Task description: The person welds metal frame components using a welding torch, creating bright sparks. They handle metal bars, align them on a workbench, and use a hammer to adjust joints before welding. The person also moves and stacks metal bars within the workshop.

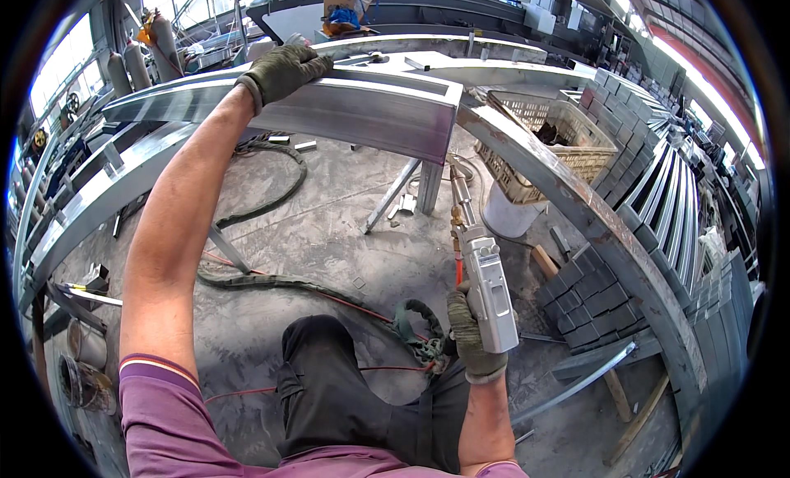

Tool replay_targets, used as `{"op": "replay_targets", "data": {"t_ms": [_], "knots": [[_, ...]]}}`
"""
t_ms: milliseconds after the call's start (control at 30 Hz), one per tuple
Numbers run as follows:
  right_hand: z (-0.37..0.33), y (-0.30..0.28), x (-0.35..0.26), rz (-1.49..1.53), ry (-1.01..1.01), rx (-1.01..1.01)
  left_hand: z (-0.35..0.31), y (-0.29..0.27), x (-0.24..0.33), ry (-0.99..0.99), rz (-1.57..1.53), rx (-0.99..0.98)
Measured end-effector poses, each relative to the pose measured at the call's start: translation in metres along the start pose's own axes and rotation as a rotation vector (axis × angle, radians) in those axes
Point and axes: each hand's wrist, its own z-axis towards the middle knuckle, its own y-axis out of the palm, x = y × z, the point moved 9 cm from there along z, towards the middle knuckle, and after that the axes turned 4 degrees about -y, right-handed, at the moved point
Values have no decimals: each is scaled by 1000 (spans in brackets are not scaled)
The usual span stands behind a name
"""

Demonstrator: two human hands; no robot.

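My left hand point(284, 72), in a dark green work glove, grips the top edge of a curved silver metal beam point(362, 116). Its fingers curl over the far side, where they are partly hidden. Below the beam's right end, my right hand point(475, 338), gloved alike, is wrapped round the handle of a silver handheld welding gun point(494, 293). The gun points upward, its slim nozzle point(455, 177) close to the beam's lower right corner; I cannot tell whether they touch. A red hose point(458, 268) runs along the gun's left side.
A beige plastic crate point(568, 149) stands on a white bucket point(510, 213) right of the beam. A curved steel rail point(592, 214) sweeps down the right side, beside stacked metal tubes point(597, 301). A sleeved cable point(288, 284) snakes across the floor. Gas cylinders point(164, 46) stand back left.
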Motion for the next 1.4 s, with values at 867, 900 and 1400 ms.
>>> {"op": "replay_targets", "data": {"t_ms": [867,900,1400], "knots": [[7,10,1,-115,-137,-48,0,-2,6,43,3,12],[8,10,1,-118,-119,-51,-1,-2,5,35,-7,10],[7,8,-1,-122,-94,-33,-2,-3,3,34,-3,13]]}}
